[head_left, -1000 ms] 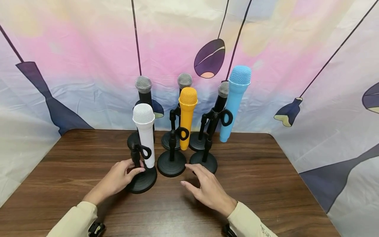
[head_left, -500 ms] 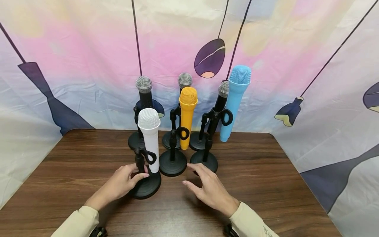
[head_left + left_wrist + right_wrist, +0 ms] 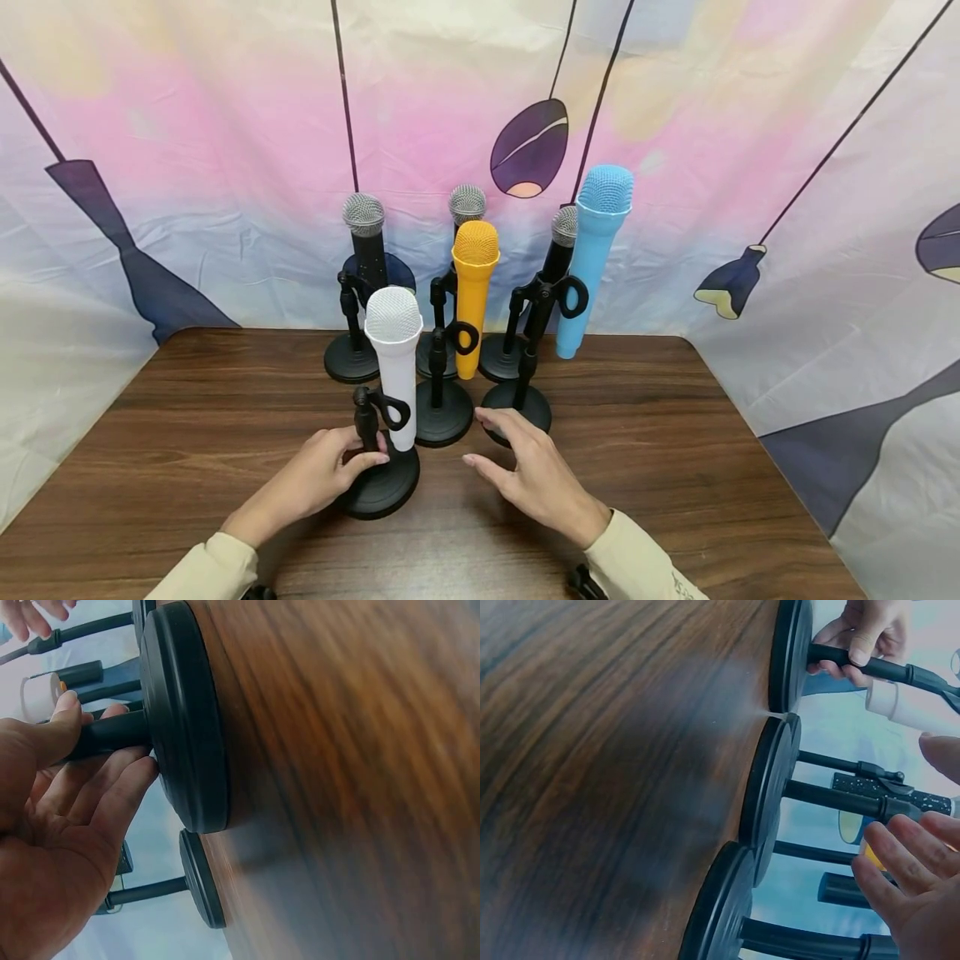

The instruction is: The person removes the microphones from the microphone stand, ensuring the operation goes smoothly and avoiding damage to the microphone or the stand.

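My left hand (image 3: 311, 483) grips the pole of a black desktop microphone stand (image 3: 384, 490) just above its round base. A white microphone (image 3: 397, 375) sits in that stand's clip, tilted slightly. The left wrist view has the thumb and fingers around the pole, with the base (image 3: 184, 720) close to the tabletop. My right hand (image 3: 536, 475) hovers with fingers apart, holding nothing, just in front of the stand (image 3: 528, 408) carrying a blue microphone (image 3: 592, 267). Between the hands, farther back, stands a yellow microphone (image 3: 474, 308) in its own black stand (image 3: 450, 421).
Behind, a row of black microphones with silver heads stands on similar stands, among them the left one (image 3: 365, 242). The brown wooden table (image 3: 660, 467) ends against a patterned cloth backdrop (image 3: 247, 167). The yellow microphone's base lies close beside the white one's.
My left hand has brought the stand with the white microphone toward me and to the right, uncovering more of the black microphone's stand behind it. My right hand has hardly moved.
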### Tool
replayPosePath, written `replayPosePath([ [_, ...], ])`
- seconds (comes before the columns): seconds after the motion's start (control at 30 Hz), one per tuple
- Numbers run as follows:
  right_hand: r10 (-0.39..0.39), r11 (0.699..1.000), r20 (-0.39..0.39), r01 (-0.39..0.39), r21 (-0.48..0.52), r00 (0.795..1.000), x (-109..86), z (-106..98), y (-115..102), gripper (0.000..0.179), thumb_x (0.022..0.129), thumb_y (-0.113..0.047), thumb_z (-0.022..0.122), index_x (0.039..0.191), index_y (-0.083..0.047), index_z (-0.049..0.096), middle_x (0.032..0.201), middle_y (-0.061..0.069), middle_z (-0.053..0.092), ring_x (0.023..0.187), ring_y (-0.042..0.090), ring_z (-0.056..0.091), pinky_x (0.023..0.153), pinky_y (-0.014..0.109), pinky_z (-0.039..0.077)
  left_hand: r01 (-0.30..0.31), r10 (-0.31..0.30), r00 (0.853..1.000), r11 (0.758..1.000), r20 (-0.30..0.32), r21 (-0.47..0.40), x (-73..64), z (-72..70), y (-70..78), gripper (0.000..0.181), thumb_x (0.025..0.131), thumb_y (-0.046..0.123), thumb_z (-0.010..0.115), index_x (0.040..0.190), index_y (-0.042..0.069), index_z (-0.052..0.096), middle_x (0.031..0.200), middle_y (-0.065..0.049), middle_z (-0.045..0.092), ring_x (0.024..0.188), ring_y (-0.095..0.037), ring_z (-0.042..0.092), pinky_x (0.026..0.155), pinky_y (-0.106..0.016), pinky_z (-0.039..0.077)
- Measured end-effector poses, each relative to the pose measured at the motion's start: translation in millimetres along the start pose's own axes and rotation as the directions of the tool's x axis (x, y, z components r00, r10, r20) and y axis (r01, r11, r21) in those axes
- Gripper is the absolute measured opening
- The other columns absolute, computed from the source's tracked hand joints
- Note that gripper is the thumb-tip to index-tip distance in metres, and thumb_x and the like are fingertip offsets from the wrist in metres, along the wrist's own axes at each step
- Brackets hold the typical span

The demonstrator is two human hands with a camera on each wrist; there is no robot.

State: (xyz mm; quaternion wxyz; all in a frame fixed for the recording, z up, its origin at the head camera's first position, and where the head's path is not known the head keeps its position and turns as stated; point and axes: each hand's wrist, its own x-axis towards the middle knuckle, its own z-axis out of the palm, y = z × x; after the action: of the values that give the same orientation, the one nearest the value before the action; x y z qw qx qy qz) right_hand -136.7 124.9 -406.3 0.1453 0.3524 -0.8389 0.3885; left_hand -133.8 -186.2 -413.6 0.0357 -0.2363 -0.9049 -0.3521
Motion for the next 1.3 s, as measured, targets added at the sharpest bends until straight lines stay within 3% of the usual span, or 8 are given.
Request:
replayPosePath([
  [0.23, -0.003, 1.0, -0.007, 0.003, 0.018, 1.0, 2.9, 0, -4, 0.057, 0.092, -0.032, 0.078, 0.141, -0.011, 0.057, 0.13, -0.003, 0.061, 0.118, 0.011, 0.06, 0.092, 0.035, 0.055, -0.022, 0.022, 1.0, 1.0, 0.017, -0.016, -0.1, 3.9, 8.6, 0.006, 0.099, 0.026, 0.067, 0.096, 0.023, 0.071, 0.092, 0.017, 0.068, 0.088, -0.003, 0.064, 0.078, -0.032, 0.053],
  [0.53, 0.002, 0.997, -0.005, -0.001, 0.076, 1.0, 9.1, -3, -13, 0.057, 0.091, -0.033, 0.078, 0.141, -0.015, 0.056, 0.134, -0.004, 0.06, 0.12, 0.014, 0.061, 0.095, 0.034, 0.053, -0.034, 0.035, 0.999, 0.999, 0.022, -0.034, -0.2, 12.8, 17.7, 0.006, 0.098, 0.024, 0.069, 0.094, 0.02, 0.071, 0.09, 0.015, 0.068, 0.085, -0.002, 0.064, 0.076, -0.031, 0.053],
  [0.77, 0.065, 0.979, 0.025, -0.068, 0.192, 0.998, 14.9, -4, -22, 0.057, 0.091, -0.035, 0.078, 0.141, -0.021, 0.056, 0.133, -0.009, 0.06, 0.121, 0.014, 0.061, 0.098, 0.042, 0.052, -0.031, 0.032, 0.999, 0.999, 0.035, -0.035, 0.7, 16.4, 21.5, 0.005, 0.098, 0.026, 0.069, 0.095, 0.023, 0.071, 0.09, 0.016, 0.068, 0.087, -0.002, 0.064, 0.077, -0.031, 0.053],
  [1.1, 0.076, 0.961, 0.029, -0.081, 0.265, 0.997, 23.3, -4, -29, 0.059, 0.09, -0.028, 0.08, 0.142, -0.016, 0.055, 0.137, -0.003, 0.06, 0.122, 0.014, 0.061, 0.102, 0.045, 0.049, -0.057, 0.06, 0.997, 0.996, 0.053, -0.062, 1.6, 22.4, 24.8, 0.006, 0.098, 0.027, 0.068, 0.095, 0.022, 0.07, 0.09, 0.016, 0.067, 0.086, -0.002, 0.064, 0.075, -0.029, 0.053],
  [1.3, 0.104, 0.945, 0.044, -0.113, 0.306, 0.994, 25.5, -4, -34, 0.059, 0.09, -0.029, 0.08, 0.142, -0.02, 0.055, 0.133, -0.009, 0.062, 0.12, 0.012, 0.062, 0.1, 0.045, 0.05, -0.063, 0.069, 0.995, 0.994, 0.069, -0.089, 3.0, 26.5, 30.6, 0.006, 0.098, 0.025, 0.069, 0.095, 0.02, 0.069, 0.088, 0.016, 0.066, 0.083, -0.001, 0.062, 0.073, -0.028, 0.052],
])
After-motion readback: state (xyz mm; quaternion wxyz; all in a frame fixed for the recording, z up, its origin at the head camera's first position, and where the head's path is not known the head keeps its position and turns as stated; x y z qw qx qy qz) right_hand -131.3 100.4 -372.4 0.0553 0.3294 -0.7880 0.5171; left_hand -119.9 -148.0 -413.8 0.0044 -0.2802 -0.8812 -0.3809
